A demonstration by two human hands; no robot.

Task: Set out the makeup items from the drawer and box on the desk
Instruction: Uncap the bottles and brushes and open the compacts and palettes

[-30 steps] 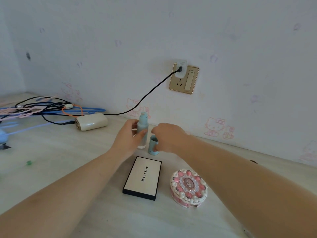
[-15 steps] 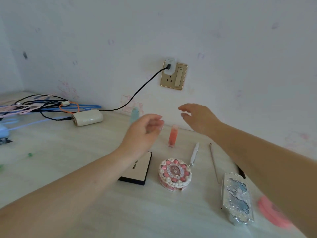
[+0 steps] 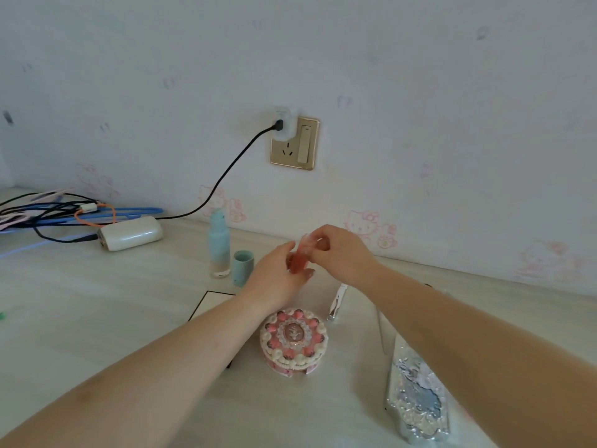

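Both hands have closed on the pink bottle (image 3: 298,258): left hand (image 3: 277,279) grips its base, right hand (image 3: 336,253) apparently pinches its cap.

Pale wall (image 3: 420,92) with gold socket plate (image 3: 294,144) behind light desk (image 3: 80,318).

Matt pale wood-grain desk (image 3: 97,318)

Pink-and-cream round box (image 3: 293,338), teal-to-beige bottle (image 3: 219,245), teal cap (image 3: 243,264), coral tube (image 3: 298,261)
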